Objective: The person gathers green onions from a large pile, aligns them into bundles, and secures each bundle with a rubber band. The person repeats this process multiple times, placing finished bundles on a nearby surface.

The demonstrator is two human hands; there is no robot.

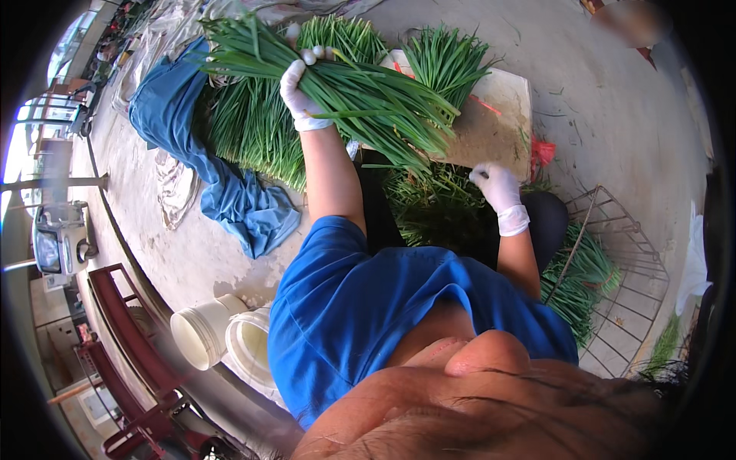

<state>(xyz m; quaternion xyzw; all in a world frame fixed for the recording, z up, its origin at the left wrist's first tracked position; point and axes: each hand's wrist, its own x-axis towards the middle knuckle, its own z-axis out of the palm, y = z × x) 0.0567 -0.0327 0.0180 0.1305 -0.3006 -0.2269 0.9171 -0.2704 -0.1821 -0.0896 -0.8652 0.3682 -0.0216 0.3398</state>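
My left hand [305, 92], in a thin white glove, is closed round a large bunch of long green leaves, likely garlic chives [368, 98], held up over the other bunches. My right hand [495, 187], gloved too, is at the near edge of a stained white board [494, 132], its fingers curled; whether anything small is between them cannot be told. A bunch of chives [445, 63] lies on the board beside red ties [486, 104]. Loose leaves and trimmings [431, 195] lie between my legs, below the board. A dense row of chives [259, 126] stands under my left forearm.
A blue cloth [172, 115] drapes past the row at left. White plastic buckets [198, 333] are at lower left. At right a wire rack [627, 287] is beside more chives [581, 287]. Red plastic [541, 152] lies by the board's right edge.
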